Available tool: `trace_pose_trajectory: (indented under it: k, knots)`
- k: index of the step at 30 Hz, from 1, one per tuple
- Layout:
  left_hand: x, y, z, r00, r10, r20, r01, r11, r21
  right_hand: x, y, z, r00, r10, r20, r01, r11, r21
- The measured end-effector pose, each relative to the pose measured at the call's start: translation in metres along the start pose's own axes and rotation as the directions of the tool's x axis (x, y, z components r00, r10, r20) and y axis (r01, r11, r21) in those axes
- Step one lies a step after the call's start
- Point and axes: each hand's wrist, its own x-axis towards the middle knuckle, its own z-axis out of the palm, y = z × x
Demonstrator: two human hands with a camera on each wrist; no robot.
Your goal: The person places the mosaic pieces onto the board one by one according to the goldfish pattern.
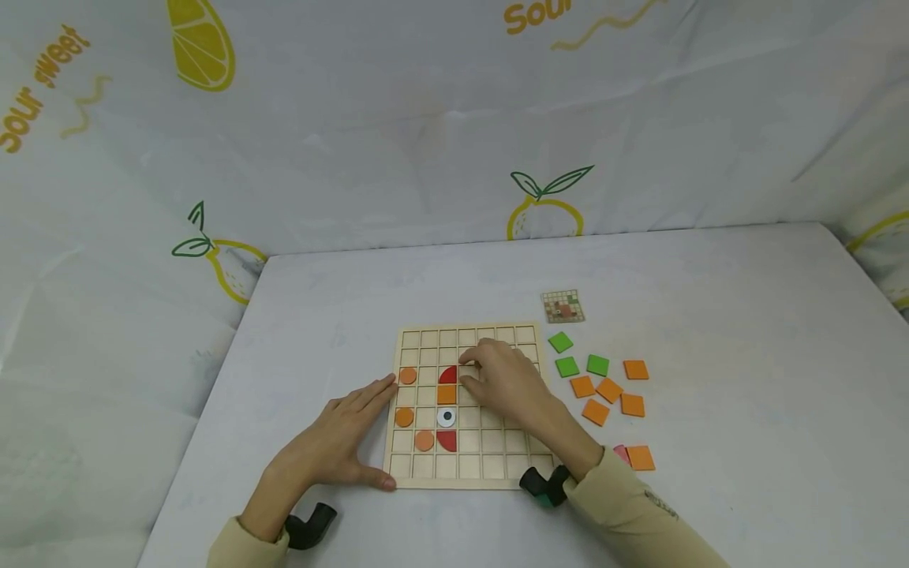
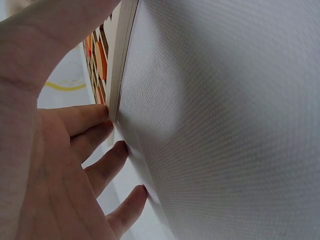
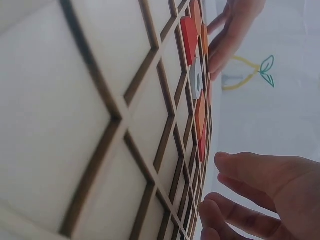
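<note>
Left hand: my left hand (image 1: 348, 438) lies spread and holds nothing, fingertips against the left edge of the wooden grid board (image 1: 426, 468), thumb at its near left corner.
Right hand: my right hand (image 1: 504, 379) hovers low over the cells, fingers and thumb bent but apart; I see nothing between them.
Grid board: it lies flat on the surface (image 1: 746, 379), between my hands.
Third column: upper red quarter-round (image 1: 449, 375), then an orange square (image 1: 447, 394), the eye disc (image 1: 446, 416) and the lower red quarter-round (image 1: 447, 441).
Orange discs: three orange discs (image 1: 404, 416) sit in cells left of that column.
Loose tiles: green squares (image 1: 567, 367) and orange tiles (image 1: 609, 390) lie right of the board; a pink piece (image 1: 621, 453) is partly hidden.
Quarter-round risk: my right thumb, so near the upper one, could nudge it crooked.
Board risk: an uneven push from my left hand could slide the board and jog the pieces.
Sleeve risk: my right sleeve (image 1: 618, 497) could drag the pink piece.
Writing: the backdrop (image 1: 426, 158) reads "Sour sweet" at left, "Sour" at top, cut off.
Pattern card: the small card (image 1: 563, 307) shows a coloured grid, no legible words.
</note>
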Motion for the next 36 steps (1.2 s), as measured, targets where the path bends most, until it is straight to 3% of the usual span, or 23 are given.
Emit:
trace_pose_trajectory:
  k: [16,29,36]
  knots:
    - [-0.001,-0.002,0.001,1.0,0.012,-0.007,-0.012,1.0,0.003,-0.033,0.024,-0.036,1.0,0.018,-0.002,-0.018,0.999,-0.045]
    - [-0.001,-0.003,0.001,1.0,0.018,-0.009,-0.018,1.0,0.002,-0.07,0.064,-0.072,0.999,0.021,-0.05,-0.026,0.996,-0.085]
    - [-0.001,-0.003,0.001,1.0,0.018,-0.009,-0.018,1.0,0.007,-0.087,0.082,-0.079,0.995,0.09,-0.033,-0.094,0.989,-0.118]
